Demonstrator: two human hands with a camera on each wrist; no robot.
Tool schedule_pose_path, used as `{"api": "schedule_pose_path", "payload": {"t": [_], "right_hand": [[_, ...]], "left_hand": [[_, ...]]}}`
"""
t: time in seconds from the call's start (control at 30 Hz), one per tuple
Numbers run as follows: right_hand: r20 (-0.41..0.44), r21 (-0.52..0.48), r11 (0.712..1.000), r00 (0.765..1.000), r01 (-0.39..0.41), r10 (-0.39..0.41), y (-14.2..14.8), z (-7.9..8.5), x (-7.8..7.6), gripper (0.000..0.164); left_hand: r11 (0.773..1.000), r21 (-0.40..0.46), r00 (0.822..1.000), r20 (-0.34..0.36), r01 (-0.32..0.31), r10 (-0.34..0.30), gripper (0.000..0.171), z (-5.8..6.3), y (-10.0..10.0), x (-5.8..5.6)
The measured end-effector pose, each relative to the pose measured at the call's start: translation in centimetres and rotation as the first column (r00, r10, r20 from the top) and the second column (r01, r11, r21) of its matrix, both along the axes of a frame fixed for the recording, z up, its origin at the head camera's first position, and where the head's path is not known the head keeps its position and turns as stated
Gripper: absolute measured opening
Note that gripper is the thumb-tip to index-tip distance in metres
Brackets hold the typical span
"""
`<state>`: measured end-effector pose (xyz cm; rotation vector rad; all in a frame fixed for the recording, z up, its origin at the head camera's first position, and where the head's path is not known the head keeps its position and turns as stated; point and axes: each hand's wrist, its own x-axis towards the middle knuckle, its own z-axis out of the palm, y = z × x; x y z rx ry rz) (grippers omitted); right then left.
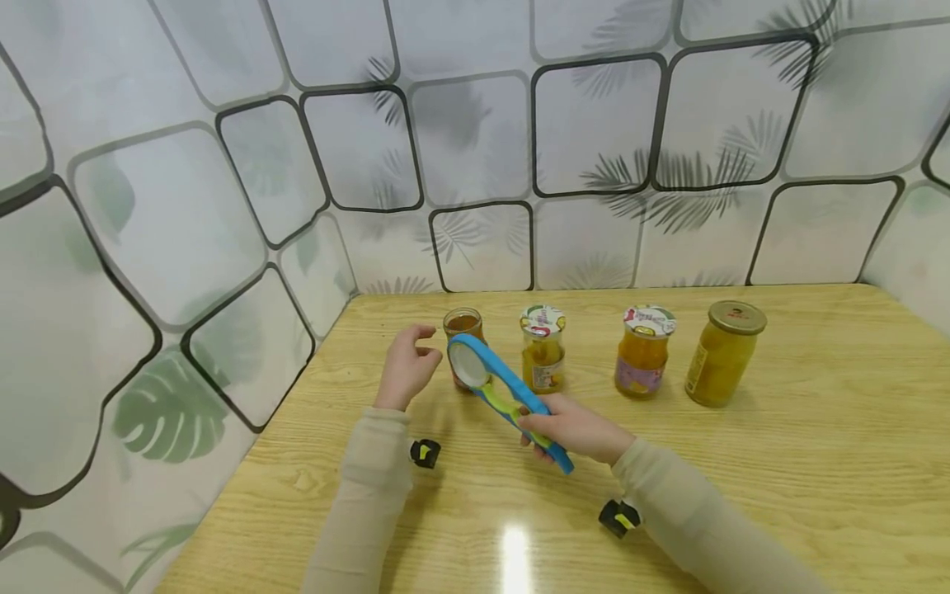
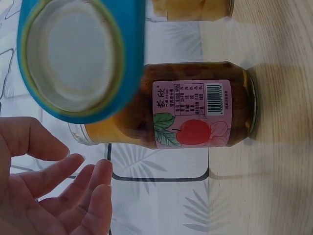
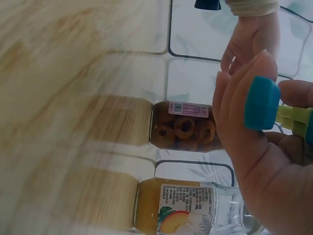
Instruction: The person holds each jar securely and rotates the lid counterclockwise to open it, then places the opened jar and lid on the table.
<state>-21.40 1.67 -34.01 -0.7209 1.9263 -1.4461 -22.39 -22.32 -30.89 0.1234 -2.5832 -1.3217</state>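
Note:
My right hand point(image 1: 575, 425) grips the handle of a blue and green jar opener point(image 1: 508, 378). A round lid point(image 2: 71, 56) sits inside the opener's ring, its pale underside showing in the left wrist view. Behind the ring stands an uncovered glass jar point(image 2: 190, 112) of dark reddish fruit, with a pink label. The ring overlaps its upper part in the head view. To the left of that jar, my left hand point(image 1: 408, 367) is raised with loosely bent fingers point(image 2: 73, 169) and nothing in them. Its fingertips are close to the jar's mouth.
Three lidded jars stand in a row to the right: a half-full yellow one point(image 1: 544, 363), an orange one with a purple label point(image 1: 641, 363) and a taller yellow one point(image 1: 723, 355). A patterned wall point(image 1: 475, 148) borders the wooden table point(image 1: 831, 462) at the back and left.

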Motion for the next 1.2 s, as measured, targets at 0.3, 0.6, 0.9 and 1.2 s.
{"api": "schedule_pose_path", "payload": {"t": [0.3, 0.6, 0.9, 1.2], "right_hand": [[0.105, 0.018, 0.999, 0.994, -0.046, 0.044, 0.2, -0.4, 0.0, 0.024], [0.194, 0.067, 0.995, 0.979, -0.077, 0.063, 0.2, -0.4, 0.2, 0.028], [0.373, -0.085, 0.986, 0.912, -0.147, 0.168, 0.0, -1.5, -0.5, 0.022], [0.496, -0.191, 0.965, 0.831, -0.178, 0.251, -0.4, -2.2, -0.6, 0.018]], "left_hand": [[1.0, -0.01, 1.0, 0.02, 0.017, -0.016, 0.039, 0.0, 0.3, -0.2], [0.999, -0.025, 0.999, 0.031, 0.022, -0.021, 0.038, 0.0, 0.3, -0.2], [0.998, -0.053, 1.0, 0.013, 0.029, -0.029, 0.037, 0.0, 0.1, -0.2], [0.998, -0.051, 0.999, 0.007, 0.042, -0.041, 0.038, 0.1, 0.2, -0.1]]}}
